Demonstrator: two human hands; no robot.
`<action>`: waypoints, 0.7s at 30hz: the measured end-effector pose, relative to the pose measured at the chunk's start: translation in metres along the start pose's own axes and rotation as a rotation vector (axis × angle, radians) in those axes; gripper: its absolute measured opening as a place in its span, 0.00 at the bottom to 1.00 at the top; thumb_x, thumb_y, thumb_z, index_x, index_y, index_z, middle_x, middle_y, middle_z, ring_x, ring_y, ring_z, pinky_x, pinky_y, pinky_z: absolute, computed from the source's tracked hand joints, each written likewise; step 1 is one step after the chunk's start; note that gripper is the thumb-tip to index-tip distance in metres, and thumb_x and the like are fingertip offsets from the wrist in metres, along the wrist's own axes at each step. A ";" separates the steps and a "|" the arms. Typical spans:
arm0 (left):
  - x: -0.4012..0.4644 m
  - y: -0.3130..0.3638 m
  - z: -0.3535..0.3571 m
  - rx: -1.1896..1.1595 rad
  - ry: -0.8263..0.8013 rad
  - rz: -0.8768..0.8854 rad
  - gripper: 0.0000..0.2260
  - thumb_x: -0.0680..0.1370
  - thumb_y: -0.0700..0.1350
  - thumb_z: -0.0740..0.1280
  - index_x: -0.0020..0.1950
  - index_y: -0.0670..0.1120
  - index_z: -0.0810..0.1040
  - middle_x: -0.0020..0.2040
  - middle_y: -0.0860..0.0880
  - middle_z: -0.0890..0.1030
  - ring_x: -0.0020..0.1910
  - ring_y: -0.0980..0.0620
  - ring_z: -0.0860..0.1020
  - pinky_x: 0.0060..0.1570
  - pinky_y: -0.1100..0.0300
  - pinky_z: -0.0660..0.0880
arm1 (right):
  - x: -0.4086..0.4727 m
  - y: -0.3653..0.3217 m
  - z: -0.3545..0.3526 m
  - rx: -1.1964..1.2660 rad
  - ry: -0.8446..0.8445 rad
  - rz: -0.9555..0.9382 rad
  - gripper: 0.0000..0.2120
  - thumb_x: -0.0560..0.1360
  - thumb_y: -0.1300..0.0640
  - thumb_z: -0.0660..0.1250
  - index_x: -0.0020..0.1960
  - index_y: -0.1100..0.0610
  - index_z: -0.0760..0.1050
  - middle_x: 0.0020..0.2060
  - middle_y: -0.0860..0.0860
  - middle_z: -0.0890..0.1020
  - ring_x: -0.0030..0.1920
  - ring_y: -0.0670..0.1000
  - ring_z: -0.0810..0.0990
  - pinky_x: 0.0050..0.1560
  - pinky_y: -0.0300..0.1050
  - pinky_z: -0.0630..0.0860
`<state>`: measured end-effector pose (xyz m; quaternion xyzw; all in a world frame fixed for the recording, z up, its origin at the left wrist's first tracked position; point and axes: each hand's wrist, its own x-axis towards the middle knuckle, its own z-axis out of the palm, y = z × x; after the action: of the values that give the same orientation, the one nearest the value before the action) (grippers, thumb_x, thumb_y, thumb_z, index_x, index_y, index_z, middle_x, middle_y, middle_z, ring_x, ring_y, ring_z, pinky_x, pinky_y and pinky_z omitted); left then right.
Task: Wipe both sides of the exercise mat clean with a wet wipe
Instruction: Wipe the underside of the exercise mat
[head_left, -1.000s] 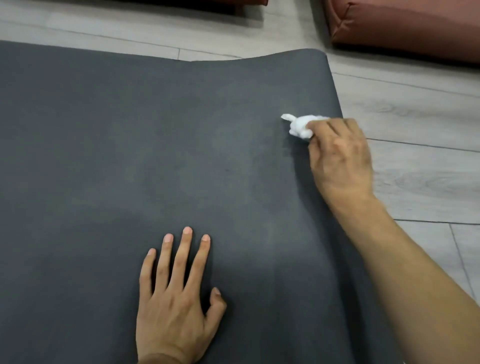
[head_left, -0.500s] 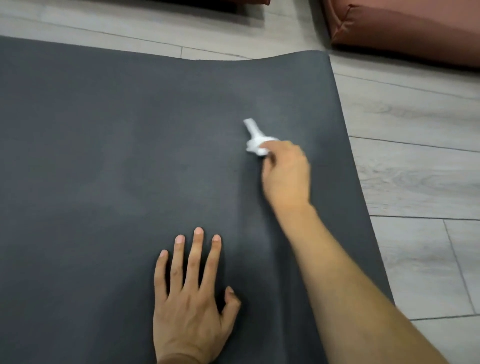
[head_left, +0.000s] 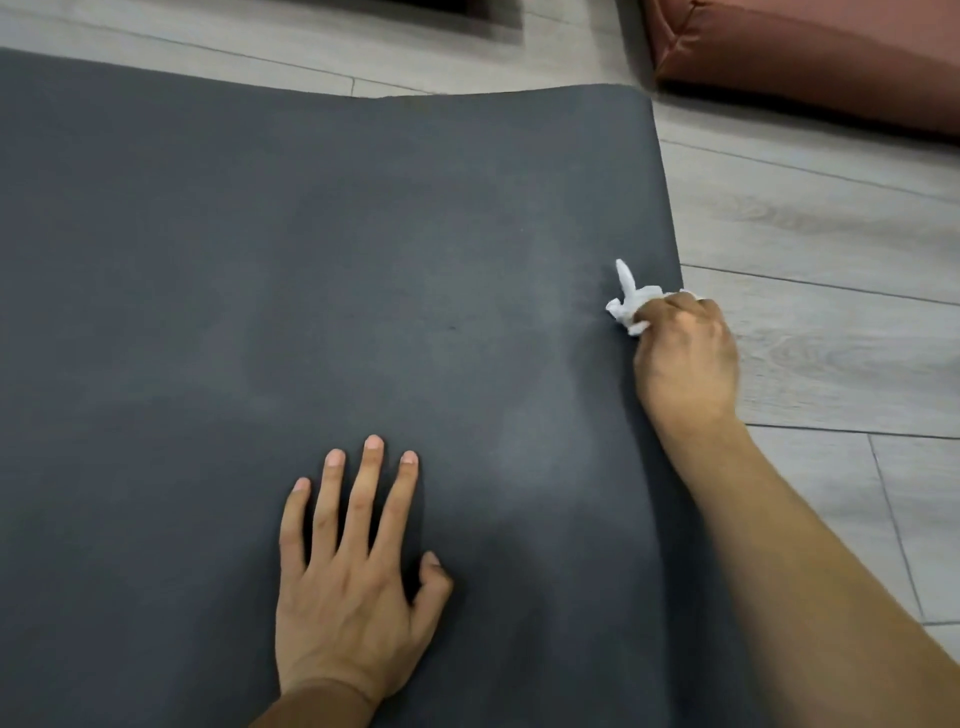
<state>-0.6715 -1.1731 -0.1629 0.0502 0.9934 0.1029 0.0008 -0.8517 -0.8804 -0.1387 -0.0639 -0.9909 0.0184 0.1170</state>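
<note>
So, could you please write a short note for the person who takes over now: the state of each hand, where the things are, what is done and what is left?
Left hand: flat on the exercise mat, fingers spread, pressing it down; it holds nothing.
Right hand: grips the crumpled wet wipe at the mat's right edge, near the wooden floor.
Mat: lies unrolled on the floor, one side up.
Done: paler streaks on the mat near the hands suggest that part has been wiped.
Left: how much of this side is clean cannot be told. The underside is not in view; flip the mat and wipe it.
</note>
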 end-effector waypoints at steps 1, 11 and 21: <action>0.000 0.000 0.000 0.006 -0.006 0.001 0.34 0.73 0.56 0.58 0.80 0.47 0.68 0.82 0.44 0.63 0.80 0.37 0.62 0.77 0.34 0.58 | -0.003 -0.012 0.007 0.029 -0.007 0.027 0.15 0.73 0.60 0.55 0.49 0.60 0.80 0.45 0.57 0.82 0.48 0.61 0.77 0.52 0.51 0.70; -0.001 0.000 0.000 0.005 -0.054 -0.001 0.35 0.74 0.57 0.58 0.81 0.48 0.66 0.82 0.44 0.62 0.81 0.38 0.60 0.78 0.35 0.57 | -0.004 -0.029 0.015 0.183 0.126 0.227 0.12 0.73 0.68 0.60 0.49 0.59 0.80 0.42 0.59 0.81 0.41 0.63 0.77 0.43 0.52 0.70; 0.000 -0.002 0.002 0.041 -0.098 -0.005 0.35 0.75 0.58 0.57 0.82 0.48 0.65 0.83 0.44 0.61 0.81 0.38 0.59 0.78 0.36 0.56 | -0.041 -0.171 0.022 0.531 -0.055 -0.573 0.10 0.69 0.70 0.66 0.43 0.56 0.78 0.46 0.52 0.81 0.45 0.53 0.72 0.51 0.45 0.70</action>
<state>-0.6718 -1.1741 -0.1656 0.0527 0.9942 0.0801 0.0487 -0.8380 -1.0557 -0.1603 0.2482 -0.9321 0.2426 0.1033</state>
